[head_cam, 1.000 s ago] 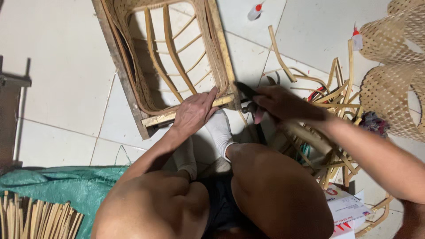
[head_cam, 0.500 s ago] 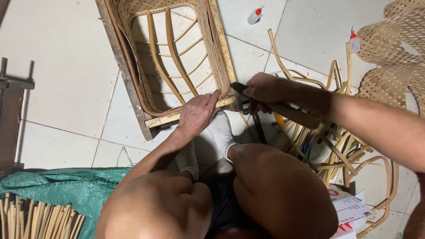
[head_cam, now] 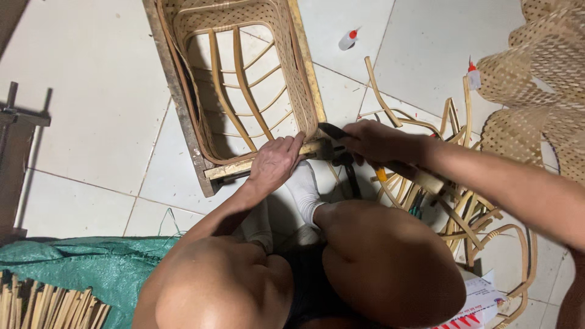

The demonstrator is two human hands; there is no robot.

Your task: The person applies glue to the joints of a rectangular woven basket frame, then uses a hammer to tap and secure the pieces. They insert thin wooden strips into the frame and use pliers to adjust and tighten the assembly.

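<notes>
- The pale tiled floor [head_cam: 91, 109] fills most of what I see below me, and I squat on it with my knees up and my white-socked feet planted just behind the work.
- The biggest piece is the rattan basket frame [head_cam: 244, 79], a long woven box with bent ribs across its open middle, sitting in a wooden mould [head_cam: 177, 103] right in front of my feet.
- To my right lie woven lattice panels [head_cam: 542, 79], and nearer me a loose tangle of rattan strips [head_cam: 463, 207] spread over the tiles.
- At lower left a green sack [head_cam: 67, 268] lies beside a bundle of split cane sticks [head_cam: 42, 307].
- My left hand [head_cam: 275, 163] lies palm down on the near end rail of the frame, fingers spread over the wood and pressing it, not wrapped round anything.
- My right hand [head_cam: 375, 141] is closed round the handles of dark pliers [head_cam: 334, 139], whose nose meets the near right corner of the frame, just beside my left fingertips; I think the nose bites the rim there, though shadow hides it.
- Two small glue bottles with red tips stand apart on the floor, one [head_cam: 348, 39] beyond the frame, the other [head_cam: 473, 76] by the lattice.
</notes>
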